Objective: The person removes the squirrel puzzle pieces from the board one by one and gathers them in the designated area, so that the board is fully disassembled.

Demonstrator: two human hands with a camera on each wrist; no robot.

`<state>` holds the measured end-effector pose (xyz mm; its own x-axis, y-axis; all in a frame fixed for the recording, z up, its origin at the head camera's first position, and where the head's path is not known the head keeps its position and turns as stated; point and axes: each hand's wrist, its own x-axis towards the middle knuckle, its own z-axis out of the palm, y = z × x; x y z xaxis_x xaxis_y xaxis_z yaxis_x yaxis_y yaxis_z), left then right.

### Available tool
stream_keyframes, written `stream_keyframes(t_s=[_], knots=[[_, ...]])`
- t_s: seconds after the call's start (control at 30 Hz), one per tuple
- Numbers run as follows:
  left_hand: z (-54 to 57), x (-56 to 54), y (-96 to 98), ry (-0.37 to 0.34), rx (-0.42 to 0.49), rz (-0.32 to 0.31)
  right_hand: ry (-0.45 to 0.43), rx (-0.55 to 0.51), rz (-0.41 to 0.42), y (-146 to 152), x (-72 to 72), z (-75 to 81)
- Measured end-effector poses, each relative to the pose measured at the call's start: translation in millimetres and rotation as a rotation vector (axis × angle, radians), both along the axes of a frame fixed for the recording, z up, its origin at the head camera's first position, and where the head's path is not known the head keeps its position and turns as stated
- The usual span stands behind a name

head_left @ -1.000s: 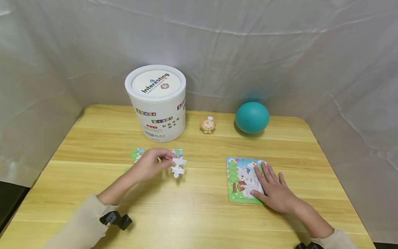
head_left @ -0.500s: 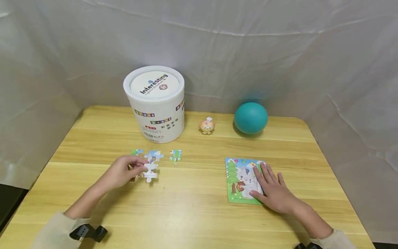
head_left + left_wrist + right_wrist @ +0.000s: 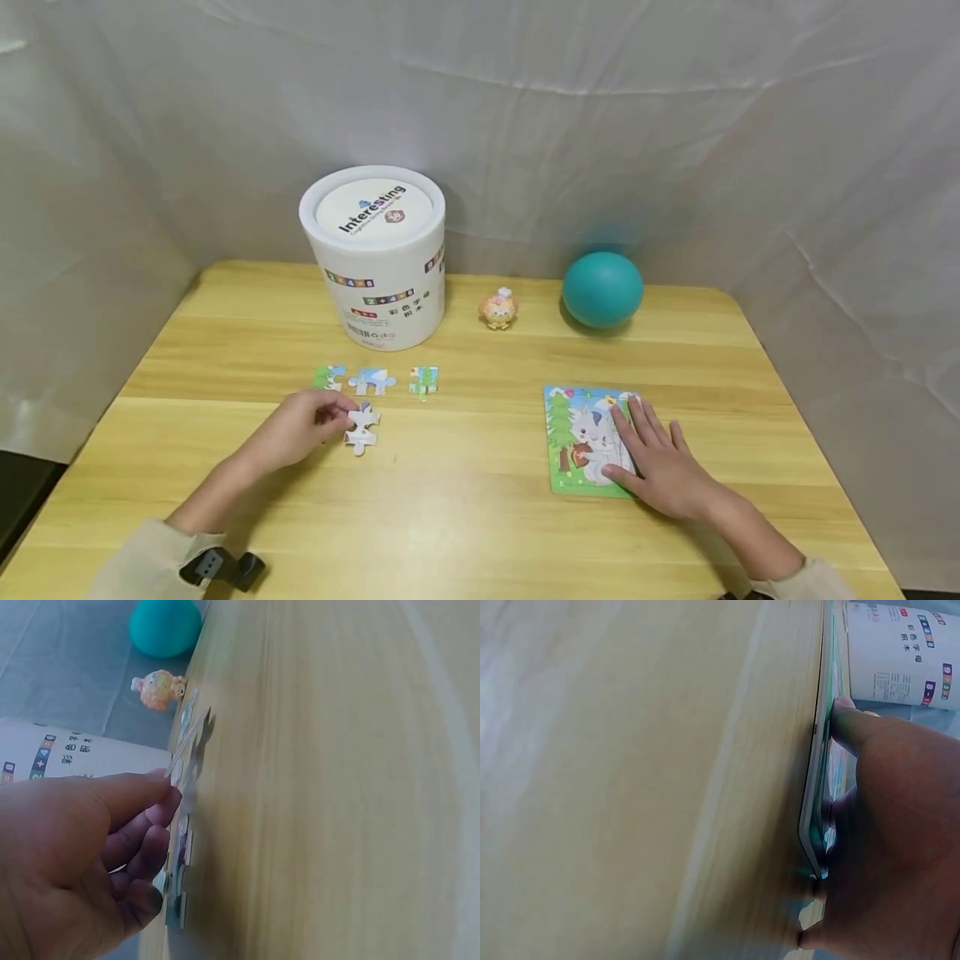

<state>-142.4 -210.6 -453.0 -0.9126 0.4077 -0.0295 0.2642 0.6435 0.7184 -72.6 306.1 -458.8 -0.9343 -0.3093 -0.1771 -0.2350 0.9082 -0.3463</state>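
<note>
My left hand (image 3: 298, 427) pinches a grey-white jigsaw piece (image 3: 362, 431) between thumb and fingers, at the left of the table. In the left wrist view the piece (image 3: 189, 741) is tilted, its far end just above the wood with a shadow beside it. Loose pieces lie just beyond that hand: a green one (image 3: 327, 377), a sky-blue one (image 3: 372, 381) and one with a tree (image 3: 424, 379). My right hand (image 3: 666, 467) rests with spread fingers on the right side of a picture puzzle (image 3: 561, 429) showing a grey animal; the palm hides part of it.
A large white lidded bucket (image 3: 378, 267) stands behind the loose pieces. Right of it are a small orange figurine (image 3: 498, 309) and a teal ball (image 3: 602, 289). Grey cloth (image 3: 510, 125) hangs behind the wooden table (image 3: 450, 525).
My left hand has carried the piece leftward from near the tree piece, then lowered it toward the table in front of the loose pieces. The right hand has stayed on the puzzle.
</note>
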Motion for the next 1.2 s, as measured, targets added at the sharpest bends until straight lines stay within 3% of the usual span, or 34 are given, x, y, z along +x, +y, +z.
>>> stream_keyframes(t_s=[0.23,0.43,0.7,0.93,1.07,1.2], knots=[[-5.9,-1.2,1.2,0.022,-0.056,0.019,-0.008,0.006,-0.004,-1.0,1.5,-0.3],[-7.6,-3.3,0.3,0.029,-0.049,0.02,0.008,-0.01,0.004,0.6,1.3,-3.8],[0.6,-5.7,3.3,0.045,-0.011,0.02,0.049,-0.041,0.011,4.7,1.5,-9.7],[16.1,-9.3,26.3,0.081,0.04,-0.063,0.054,0.032,0.004,1.2,1.1,-1.3],[24.9,-14.4,51.2,0.09,0.047,-0.136,0.04,0.065,-0.001,0.1,-0.3,2.1],[30.9,-17.9,82.4,0.101,0.045,-0.225,0.043,0.029,-0.012,2.1,0.0,4.1]])
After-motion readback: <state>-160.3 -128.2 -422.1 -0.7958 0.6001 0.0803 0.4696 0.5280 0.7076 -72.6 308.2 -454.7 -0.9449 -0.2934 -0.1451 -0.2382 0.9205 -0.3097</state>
